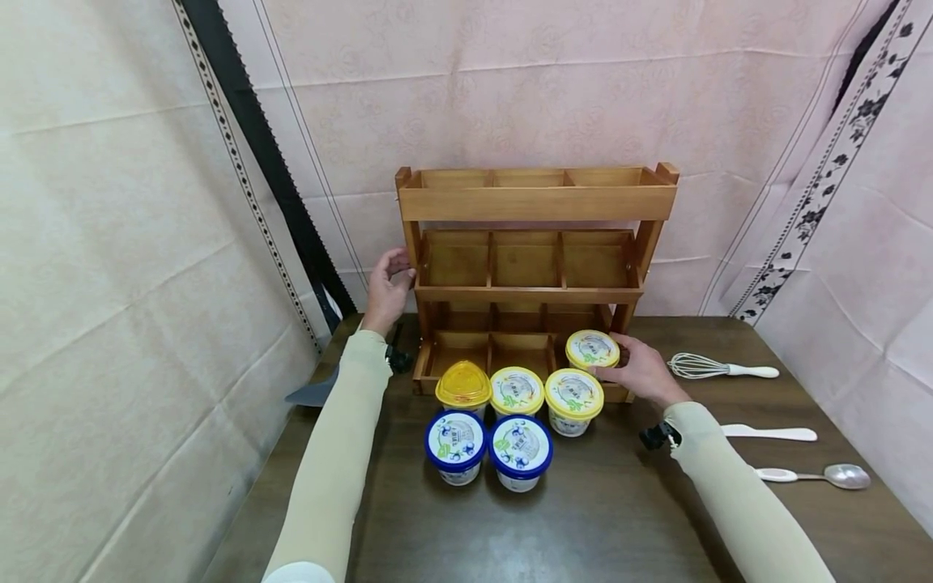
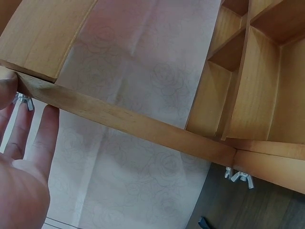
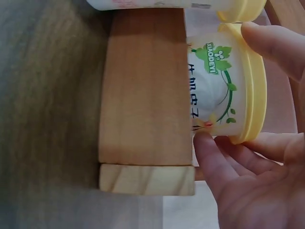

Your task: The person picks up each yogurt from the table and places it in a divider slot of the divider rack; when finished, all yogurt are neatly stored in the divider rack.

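Observation:
At the right end of the lowest tier of the wooden rack (image 1: 539,205), my right hand (image 1: 641,372) grips a yellow-lidded cup (image 1: 592,348). The right wrist view shows the thumb on the lid of this cup (image 3: 219,86) and the fingers beneath, with its base behind the tier's front board (image 3: 145,90). My left hand (image 1: 389,287) is at the rack's left side. In the left wrist view, its nearly straight fingers (image 2: 45,136) touch the side post (image 2: 128,119) near a wing nut.
Before the rack stand two yellow-lidded cups (image 1: 517,390) (image 1: 574,394), one with a domed yellow lid (image 1: 463,384), and two blue-lidded cups (image 1: 456,439) (image 1: 521,445). To the right lie a whisk (image 1: 717,367), a white-handled utensil (image 1: 773,433) and a spoon (image 1: 816,476).

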A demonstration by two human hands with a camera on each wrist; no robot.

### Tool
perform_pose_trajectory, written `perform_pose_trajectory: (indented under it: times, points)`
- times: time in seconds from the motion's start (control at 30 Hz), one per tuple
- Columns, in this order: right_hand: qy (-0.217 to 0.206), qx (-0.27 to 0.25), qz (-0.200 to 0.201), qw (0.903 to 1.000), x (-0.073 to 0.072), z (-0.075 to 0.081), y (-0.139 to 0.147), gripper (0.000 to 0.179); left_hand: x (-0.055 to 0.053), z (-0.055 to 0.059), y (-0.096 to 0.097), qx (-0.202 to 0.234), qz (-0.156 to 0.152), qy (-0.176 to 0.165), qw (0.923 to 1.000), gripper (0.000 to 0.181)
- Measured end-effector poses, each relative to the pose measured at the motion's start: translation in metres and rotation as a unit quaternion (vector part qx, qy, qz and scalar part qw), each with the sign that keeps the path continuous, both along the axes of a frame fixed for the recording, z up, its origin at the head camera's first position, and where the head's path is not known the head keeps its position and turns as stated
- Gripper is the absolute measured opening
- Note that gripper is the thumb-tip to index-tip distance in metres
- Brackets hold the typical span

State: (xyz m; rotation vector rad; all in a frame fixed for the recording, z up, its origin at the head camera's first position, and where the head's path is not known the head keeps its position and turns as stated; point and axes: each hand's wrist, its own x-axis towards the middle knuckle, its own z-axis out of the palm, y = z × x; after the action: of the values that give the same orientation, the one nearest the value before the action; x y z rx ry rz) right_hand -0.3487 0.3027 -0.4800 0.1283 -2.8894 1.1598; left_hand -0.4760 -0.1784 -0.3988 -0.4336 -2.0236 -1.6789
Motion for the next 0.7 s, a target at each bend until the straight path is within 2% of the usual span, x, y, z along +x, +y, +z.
perform_pose_trajectory:
  times: [0.2, 0.33, 0.5, 0.7]
  points:
    - [0.006, 0.013, 0.006, 0.9999, 0.002, -0.004, 0.000, 0.110, 0.000, -0.001, -0.002, -0.011, 0.004, 0.006, 0.9999, 0.039]
    - [0.013, -0.011, 0.010, 0.9998, 0.004, -0.004, 0.003, 0.109, 0.002, 0.000, -0.001, -0.006, 0.005, 0.005, 1.0000, 0.039]
    - [0.031, -0.046, 0.022, 0.9982, 0.010, 0.003, 0.005, 0.096, 0.000, 0.000, 0.000, -0.001, 0.009, 0.005, 0.9999, 0.038]
    - [0.054, -0.044, 0.031, 0.9971, 0.022, 0.012, 0.003, 0.084, 0.000, 0.002, -0.001, 0.000, 0.007, -0.001, 1.0000, 0.038]
